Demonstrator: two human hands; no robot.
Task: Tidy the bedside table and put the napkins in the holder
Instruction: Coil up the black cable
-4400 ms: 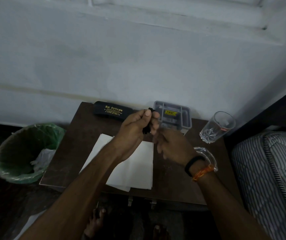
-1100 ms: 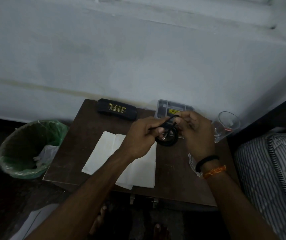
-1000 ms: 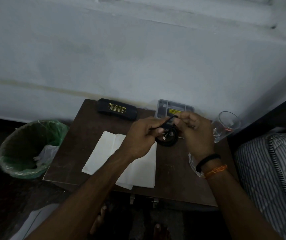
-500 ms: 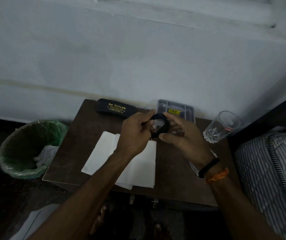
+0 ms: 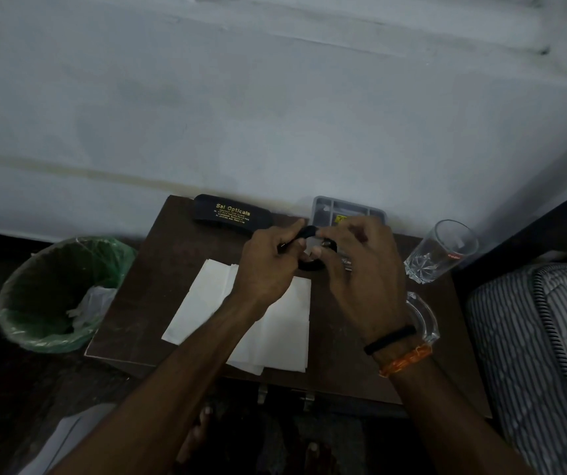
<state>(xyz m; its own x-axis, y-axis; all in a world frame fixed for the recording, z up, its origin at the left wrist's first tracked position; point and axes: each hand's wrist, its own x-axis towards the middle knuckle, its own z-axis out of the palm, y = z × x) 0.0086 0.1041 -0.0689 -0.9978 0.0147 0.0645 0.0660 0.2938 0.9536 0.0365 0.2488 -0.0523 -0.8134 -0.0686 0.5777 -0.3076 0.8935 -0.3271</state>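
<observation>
**Cable coil held over the table while the napkins wait**

While the bedside table (image 5: 172, 269) is only partly tidied, a green-lined waste bin (image 5: 59, 296) is seen at far left on the floor, with crumpled white paper inside. Against the wall, at the table's back edge, a black spectacle case (image 5: 232, 214) marked "Sai Opticals" is lying with its long axis roughly parallel to the wall. The white napkins (image 5: 275, 323) are spread flat and overlapping on the table's front half, directly beneath the left forearm.

Just above them, a black coiled cable (image 5: 311, 265) is pinched between both hands — the left hand (image 5: 268, 265) is curled on its left side, the right hand (image 5: 361, 269) gripping the right side with curled fingers. Behind the hands a grey compartmented tray (image 5: 347, 209) is set against the wall; it is judged the likely place for the coil, lying just beyond the fingertips. Whether it is also the napkin holder cannot be told.

Further right, a clear drinking glass (image 5: 443, 252) is standing, and a clear glass dish (image 5: 424, 320) is partly hidden behind the right wrist. A striped mattress (image 5: 542, 354) fills the far right.

The napkins lie nearer the left hand — below and towards the person — so that hand is judged better placed for them.
</observation>
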